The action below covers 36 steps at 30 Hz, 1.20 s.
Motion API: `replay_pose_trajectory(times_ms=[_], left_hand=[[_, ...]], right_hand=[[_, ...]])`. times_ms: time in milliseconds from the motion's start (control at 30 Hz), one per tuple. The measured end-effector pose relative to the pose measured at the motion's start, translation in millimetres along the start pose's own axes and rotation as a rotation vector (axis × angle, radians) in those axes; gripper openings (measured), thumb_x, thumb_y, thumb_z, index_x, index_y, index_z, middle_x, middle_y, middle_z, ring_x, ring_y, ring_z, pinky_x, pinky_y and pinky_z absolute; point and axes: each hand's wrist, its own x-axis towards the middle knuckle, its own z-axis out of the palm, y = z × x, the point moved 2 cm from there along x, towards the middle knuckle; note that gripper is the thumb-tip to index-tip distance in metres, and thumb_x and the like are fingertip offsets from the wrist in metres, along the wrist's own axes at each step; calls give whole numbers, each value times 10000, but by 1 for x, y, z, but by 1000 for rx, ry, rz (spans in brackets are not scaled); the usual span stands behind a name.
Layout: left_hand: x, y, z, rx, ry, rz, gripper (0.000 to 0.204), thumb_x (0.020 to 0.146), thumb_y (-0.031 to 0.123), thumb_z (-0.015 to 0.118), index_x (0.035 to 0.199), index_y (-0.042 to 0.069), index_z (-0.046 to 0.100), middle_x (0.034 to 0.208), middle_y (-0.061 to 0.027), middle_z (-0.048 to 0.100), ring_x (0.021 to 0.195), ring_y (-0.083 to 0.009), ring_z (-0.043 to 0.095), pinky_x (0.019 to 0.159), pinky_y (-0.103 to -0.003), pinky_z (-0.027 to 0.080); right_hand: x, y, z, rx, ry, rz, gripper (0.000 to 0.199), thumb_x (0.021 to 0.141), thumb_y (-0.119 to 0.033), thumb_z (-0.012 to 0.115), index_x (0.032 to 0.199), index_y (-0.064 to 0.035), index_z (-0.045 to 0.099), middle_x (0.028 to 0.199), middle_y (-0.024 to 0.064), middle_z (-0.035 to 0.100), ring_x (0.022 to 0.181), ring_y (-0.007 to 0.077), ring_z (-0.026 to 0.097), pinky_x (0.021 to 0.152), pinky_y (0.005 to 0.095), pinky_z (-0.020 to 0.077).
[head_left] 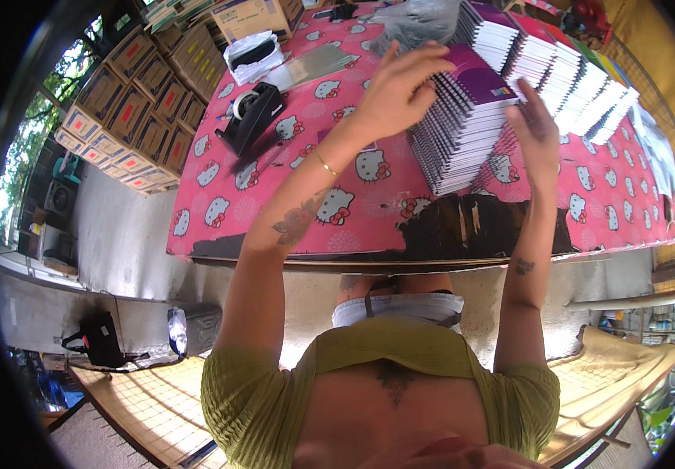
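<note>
A tall stack of spiral notebooks (462,125) with purple covers stands on the pink patterned table, its wire bindings toward the left. My left hand (404,87) is at the stack's upper left, with fingers apart and curved over the edge of the top cover. Whether its fingertips touch the cover I cannot tell. Beside the right side of the stack is my right hand (538,129), fingers spread, close to the page edges and gripping nothing. Behind it run more notebook stacks (544,62), with purple, red, green and yellow covers.
A black tape dispenser (251,117) sits on the table (353,223), left of my left forearm. Farther back are a white packet (253,56), a clear plastic bag (416,23) and an open carton (255,17). Stacked cardboard boxes (130,109) stand on the floor at left.
</note>
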Motion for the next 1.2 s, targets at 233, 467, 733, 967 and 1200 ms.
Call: replay_pose_trajectory(times_ms=[233,467,733,967,1200], left_hand=[[-208,-83,-29,392,-586,-327,326,791,37,625,1118,36,627,1086,-163,637,944,-327,657,824,-392,549],[-193,-31,-28,481,-442,-251,357,791,56,602,1147,26,584,1017,-150,626,897,-296,642,773,-394,538],[-200,-18,-41,294,-214,-383,128,862,93,623,945,4,660,901,-169,658,810,-342,636,718,-453,526],[-258,-118,-89,655,-158,-573,160,887,62,568,1014,57,665,875,-182,624,846,-382,625,730,-437,518],[-230,39,-77,-54,-31,-801,189,871,17,642,1056,30,681,863,-105,651,736,-185,654,596,-312,499]], right_hand=[[-95,-35,-25,-24,224,-247,265,948,-136,566,1154,21,619,1118,152,648,1025,222,606,885,343,469],[-133,-22,77,26,-354,-144,368,814,-37,709,1168,-7,616,1013,159,676,952,251,646,847,342,494],[-177,84,115,90,-262,235,305,821,-43,721,1108,-6,623,885,102,679,804,161,646,749,286,499],[-169,79,134,443,-311,331,159,838,11,690,967,-2,599,921,62,662,828,100,584,737,250,478],[-170,79,129,346,-489,384,266,912,-41,638,1175,-5,647,954,31,636,819,85,568,743,228,471]])
